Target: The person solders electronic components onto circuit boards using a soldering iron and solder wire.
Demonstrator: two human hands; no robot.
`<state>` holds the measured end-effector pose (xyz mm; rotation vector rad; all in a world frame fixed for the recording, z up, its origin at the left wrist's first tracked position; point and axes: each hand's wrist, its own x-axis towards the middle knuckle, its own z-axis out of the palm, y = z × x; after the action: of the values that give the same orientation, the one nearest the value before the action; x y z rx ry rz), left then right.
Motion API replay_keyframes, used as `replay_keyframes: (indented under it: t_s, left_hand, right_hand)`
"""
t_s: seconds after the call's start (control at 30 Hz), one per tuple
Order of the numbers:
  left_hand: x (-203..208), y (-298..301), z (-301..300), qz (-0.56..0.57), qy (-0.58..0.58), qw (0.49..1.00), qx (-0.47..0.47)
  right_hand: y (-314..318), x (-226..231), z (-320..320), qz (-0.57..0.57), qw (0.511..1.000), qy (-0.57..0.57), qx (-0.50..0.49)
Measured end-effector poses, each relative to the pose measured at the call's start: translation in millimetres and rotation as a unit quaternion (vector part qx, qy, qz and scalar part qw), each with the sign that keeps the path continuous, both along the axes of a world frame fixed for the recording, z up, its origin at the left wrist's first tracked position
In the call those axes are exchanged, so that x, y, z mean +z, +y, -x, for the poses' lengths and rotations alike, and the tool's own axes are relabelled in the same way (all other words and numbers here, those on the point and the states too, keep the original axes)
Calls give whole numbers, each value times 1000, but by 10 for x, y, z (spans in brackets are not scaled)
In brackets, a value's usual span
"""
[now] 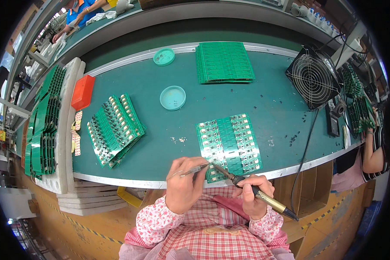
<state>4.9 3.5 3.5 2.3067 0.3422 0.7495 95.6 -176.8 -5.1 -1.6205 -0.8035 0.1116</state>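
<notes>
Hands: 2; left hand [182, 184] pinching 1 tweezers [190, 172], right hand [256, 195] wrapped round 1 soldering iron [271, 201]
Circuit board: 1 [230, 145], flat under tool tips, tips at its near-left part; contact can't tell
Board stacks on mat: 2, left stack [117, 130] fanned, far stack [225, 62] squarer; layers uncounted
Dishes: 2 round [172, 96], between stacks
Red box: 1 [82, 92], beside foam rack [69, 125] with upright boards
Fan: 1 black [311, 78], right
Edges: circuit board reaches near metal edge [117, 180]; cord [307, 151] crosses it at right
Room to move: wider gap toward fan, small black parts [294, 138] there; narrower toward left stack, pale crumbs [177, 140]
Surface: green mat [160, 125]
Room: 2 other people, upper left and right; striped floor tape [89, 233]
</notes>
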Motion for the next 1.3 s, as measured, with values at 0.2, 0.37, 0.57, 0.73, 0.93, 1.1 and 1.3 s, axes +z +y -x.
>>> replay_keyframes:
  t_s: [0.2, 0.37, 0.57, 0.73, 0.93, 1.1, 1.3]
  left_hand:
    - [2, 5, -1, 5, 4, 1000, 0]
    - [14, 4, -2, -2, 3, 1000, -1]
    - [6, 7, -6, -6, -2, 1000, -4]
    - [-16, 8, 0, -8, 3, 1000, -1]
    - [-12, 5, -2, -13, -3, 1000, -3]
    - [-7, -6, 3, -9, -1, 1000, 3]
    - [98, 41, 89, 50, 3, 998, 47]
  right_hand:
    - [16, -34, 8, -3, 1000, 2, -3]
    - [45, -7, -42, -27, 995, -84, 37]
    - [43, -6, -64, -30, 993, -100, 51]
    - [19, 8, -54, -30, 994, -102, 23]
    - [-41, 18, -75, -46, 996, -72, -28]
    - [120, 45, -97, 159, 947, -258, -106]
    - [174, -8, -104, 208, 941, -250, -98]
